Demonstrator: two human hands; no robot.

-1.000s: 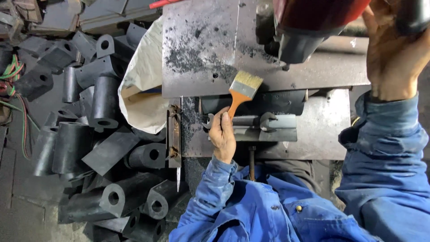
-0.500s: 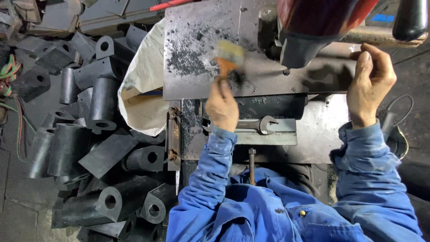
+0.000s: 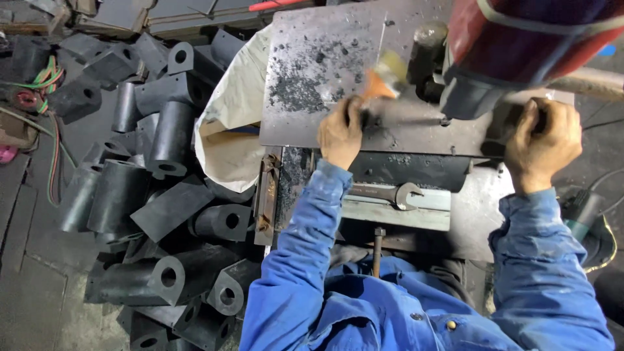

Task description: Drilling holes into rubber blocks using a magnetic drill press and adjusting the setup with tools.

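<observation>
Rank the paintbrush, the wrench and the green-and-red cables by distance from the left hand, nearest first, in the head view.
From the left hand:
1. Paintbrush, held in it, over the metal plate.
2. Wrench, just below, near the sleeve.
3. Green-and-red cables, far left, beyond the black rubber blocks.

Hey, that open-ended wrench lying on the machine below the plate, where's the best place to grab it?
Grip the wrench by its bare shank, coming from above. It lies flat on the pale steel bar, its open jaw pointing right; the handle end runs under the left forearm, so mid-shank is the free part.
</observation>
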